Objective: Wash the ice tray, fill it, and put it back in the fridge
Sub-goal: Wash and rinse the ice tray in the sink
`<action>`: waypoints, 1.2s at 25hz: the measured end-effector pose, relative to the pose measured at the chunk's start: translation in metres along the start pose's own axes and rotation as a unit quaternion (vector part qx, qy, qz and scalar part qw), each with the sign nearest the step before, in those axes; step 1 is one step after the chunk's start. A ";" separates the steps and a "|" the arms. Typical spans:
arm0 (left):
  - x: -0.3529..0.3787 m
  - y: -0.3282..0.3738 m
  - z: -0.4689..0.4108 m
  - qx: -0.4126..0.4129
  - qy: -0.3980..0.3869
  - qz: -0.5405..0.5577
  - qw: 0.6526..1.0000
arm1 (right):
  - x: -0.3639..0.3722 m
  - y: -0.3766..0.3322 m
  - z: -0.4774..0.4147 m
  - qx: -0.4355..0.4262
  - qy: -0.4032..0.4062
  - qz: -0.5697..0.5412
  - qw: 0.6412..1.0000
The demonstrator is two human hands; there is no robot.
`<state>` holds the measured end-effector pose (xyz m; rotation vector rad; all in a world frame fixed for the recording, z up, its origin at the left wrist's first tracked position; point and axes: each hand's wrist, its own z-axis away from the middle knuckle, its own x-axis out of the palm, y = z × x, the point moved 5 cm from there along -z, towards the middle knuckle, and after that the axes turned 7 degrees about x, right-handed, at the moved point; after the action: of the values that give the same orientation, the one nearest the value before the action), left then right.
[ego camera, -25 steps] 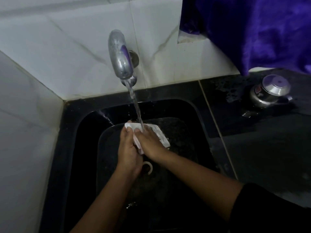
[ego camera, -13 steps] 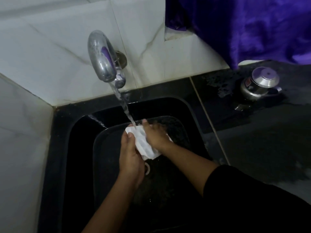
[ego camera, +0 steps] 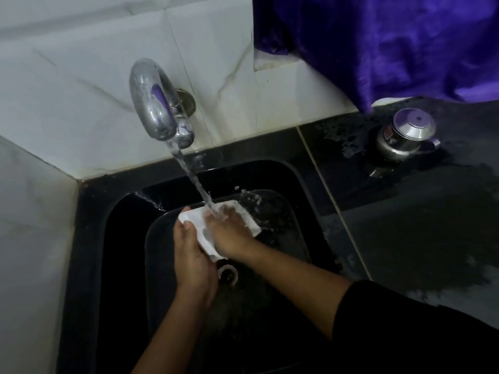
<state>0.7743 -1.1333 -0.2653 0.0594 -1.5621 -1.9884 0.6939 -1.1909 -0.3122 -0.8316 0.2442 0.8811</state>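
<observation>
One white ice tray [ego camera: 194, 218] held low in the black sink [ego camera: 89, 238], right under the stream from the single tap [ego camera: 154, 103]. Gripped at its near left edge by the left hand [ego camera: 193, 255], fingers curled round it. Covered from the right by the right hand [ego camera: 229, 233], lying over the top face; finger curl blurred by water, not to be told. Long axis seemingly left to right, largely hidden. Two hands, both touching. One steel pot [ego camera: 405, 136] well apart on the wet worktop [ego camera: 418, 238].

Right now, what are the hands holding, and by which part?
The white ice tray. The left hand grips its near left end; the right hand lies across its middle, whether gripping cannot be told.
</observation>
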 end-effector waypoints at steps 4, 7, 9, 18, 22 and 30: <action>0.003 0.002 0.003 -0.003 -0.007 -0.029 1.000 | -0.013 -0.001 -0.006 0.005 0.018 -0.062 0.998; 0.004 0.000 0.009 -0.005 -0.008 -0.038 0.999 | -0.015 0.003 -0.005 0.017 0.008 -0.092 0.996; -0.002 0.001 0.005 0.008 -0.008 -0.041 0.999 | 0.002 -0.003 0.015 -0.053 -0.013 -0.055 0.997; -0.016 0.013 0.015 0.018 0.003 -0.050 0.999 | 0.007 0.006 0.007 -0.066 0.004 0.052 0.996; -0.003 0.016 0.031 0.027 -0.001 -0.061 0.998 | -0.035 0.020 -0.016 0.068 0.045 -0.036 0.996; -0.011 0.021 -0.007 0.014 0.044 0.010 0.999 | -0.006 0.008 0.039 -0.025 -0.012 -0.043 0.999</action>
<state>0.7946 -1.1370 -0.2522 0.1413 -1.5288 -1.9226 0.6786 -1.1631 -0.2868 -0.8707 0.1651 0.8186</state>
